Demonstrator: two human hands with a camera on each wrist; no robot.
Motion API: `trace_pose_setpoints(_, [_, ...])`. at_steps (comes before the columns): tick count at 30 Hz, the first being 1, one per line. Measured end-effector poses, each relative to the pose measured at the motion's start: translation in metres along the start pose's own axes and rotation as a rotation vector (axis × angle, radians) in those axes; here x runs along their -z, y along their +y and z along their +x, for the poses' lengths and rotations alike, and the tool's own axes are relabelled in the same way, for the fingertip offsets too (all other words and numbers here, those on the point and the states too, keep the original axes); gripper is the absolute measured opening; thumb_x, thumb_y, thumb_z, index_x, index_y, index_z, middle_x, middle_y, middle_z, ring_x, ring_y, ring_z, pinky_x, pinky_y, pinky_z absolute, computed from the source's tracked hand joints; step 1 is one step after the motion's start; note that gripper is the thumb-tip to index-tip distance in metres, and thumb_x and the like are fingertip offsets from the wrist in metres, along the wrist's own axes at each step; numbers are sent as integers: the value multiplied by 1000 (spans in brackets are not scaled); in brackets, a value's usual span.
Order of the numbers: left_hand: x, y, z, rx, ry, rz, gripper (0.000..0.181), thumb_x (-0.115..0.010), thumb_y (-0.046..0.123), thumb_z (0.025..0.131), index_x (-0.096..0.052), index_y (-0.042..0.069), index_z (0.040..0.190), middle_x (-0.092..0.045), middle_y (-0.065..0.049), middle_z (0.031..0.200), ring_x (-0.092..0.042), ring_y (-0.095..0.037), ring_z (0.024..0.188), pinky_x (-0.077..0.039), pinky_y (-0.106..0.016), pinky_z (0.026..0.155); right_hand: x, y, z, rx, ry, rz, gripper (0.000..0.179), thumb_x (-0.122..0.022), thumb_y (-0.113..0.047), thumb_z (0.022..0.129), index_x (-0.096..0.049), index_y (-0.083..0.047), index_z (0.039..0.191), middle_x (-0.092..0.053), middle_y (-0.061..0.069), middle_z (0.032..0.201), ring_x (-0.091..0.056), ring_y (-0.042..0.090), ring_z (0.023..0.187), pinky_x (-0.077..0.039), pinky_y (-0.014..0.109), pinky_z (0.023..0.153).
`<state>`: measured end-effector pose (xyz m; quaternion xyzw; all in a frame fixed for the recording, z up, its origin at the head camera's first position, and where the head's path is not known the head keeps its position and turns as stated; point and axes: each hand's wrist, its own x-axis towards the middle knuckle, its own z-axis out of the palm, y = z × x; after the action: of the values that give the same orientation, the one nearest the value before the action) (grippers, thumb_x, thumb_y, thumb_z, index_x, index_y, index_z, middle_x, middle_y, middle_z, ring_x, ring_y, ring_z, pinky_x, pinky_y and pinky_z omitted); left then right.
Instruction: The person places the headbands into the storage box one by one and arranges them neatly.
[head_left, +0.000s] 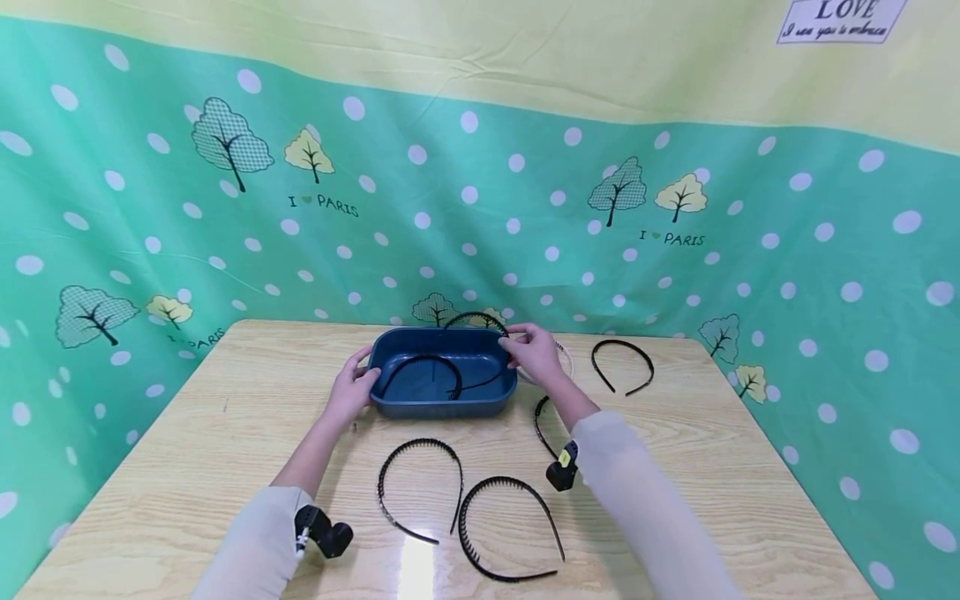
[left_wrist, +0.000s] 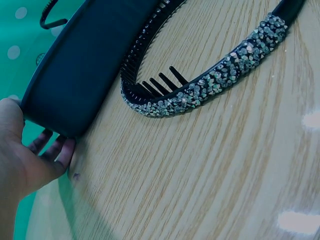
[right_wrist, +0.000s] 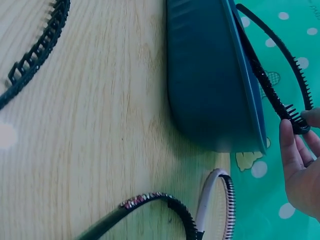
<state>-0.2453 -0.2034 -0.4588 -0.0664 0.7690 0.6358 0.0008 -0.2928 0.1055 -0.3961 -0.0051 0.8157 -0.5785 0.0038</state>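
Observation:
A dark blue plastic basin point(head_left: 442, 409) stands near the table's back edge. My left hand point(head_left: 351, 388) grips its left end, thumb at the rim and fingers against the outer wall, as the left wrist view shows. Over the basin's right end my right hand point(head_left: 536, 352) pinches a black toothed headband point(right_wrist: 270, 87) between thumb and fingers. The held headband's arc rises above the back rim. Inside the basin lies another black headband point(head_left: 423, 359). In the left wrist view a headband with clear stones point(left_wrist: 210, 86) lies in front of the basin.
Two black headbands lie at the front, one left point(head_left: 384, 475) and one right point(head_left: 463, 525). Beneath my right forearm is a partly hidden headband point(head_left: 538, 421). A pale headband point(right_wrist: 204, 202) lies right of the basin, and a black headband point(head_left: 624, 342) farther right. A patterned curtain point(head_left: 510, 225) hangs behind.

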Motion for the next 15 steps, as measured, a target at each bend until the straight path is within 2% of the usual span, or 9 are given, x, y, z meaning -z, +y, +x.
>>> trace_pose_setpoints(4, [0,0,0,-4,0,-2,53,-42,19,99,-25,20,149,-42,-26,135,-58,-31,98,-53,-26,65,-4,1,0,6,-4,-2,33,-68,-19,85,-62,-9,116,-61,8,82,-63,22,56,-56,34,60])
trace_pose_setpoints(11, [-1,0,0,-7,0,-2,53,-43,20,99,-26,20,149,-41,-27,136,-58,-26,93,-53,-26,65,-13,2,-1,6,3,-15,33,-68,-22,86,-62,-11,116,-59,5,78,-59,13,51,-54,27,58])
trace_pose_setpoints(15, [-1,0,0,-14,5,2,53,-43,19,99,-26,18,148,-43,-27,134,-59,-24,91,-52,-25,63,-18,1,-3,26,3,6,32,-69,-20,85,-63,-9,115,-58,4,75,-58,13,50,-55,31,58])
